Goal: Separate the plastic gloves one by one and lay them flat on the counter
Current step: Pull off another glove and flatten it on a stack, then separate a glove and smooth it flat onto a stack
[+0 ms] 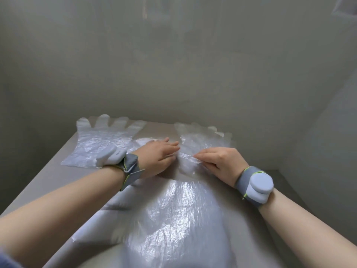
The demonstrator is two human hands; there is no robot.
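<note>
- A clear plastic glove [104, 140] lies flat at the middle left of the frame, its fingers pointing towards the wall, on the grey tabletop [48, 182].
- A grey wristband [127, 167] with a pale pod sits on the left wrist, overlapping that glove's near corner in this view.
- The left hand [156, 156], at centre, has its fingers straight and close together, pressing down on the plastic under it.
- A crinkled heap of gloves [173, 219] spreads from the hands down to the bottom centre (how many layers it holds cannot be told).
- A second glove [202, 138] lies just right of centre, fingers towards the wall.
- The right hand [222, 161] pinches that glove's near edge between thumb and fingertips.
- A matching band [257, 185] wraps the right wrist.
</note>
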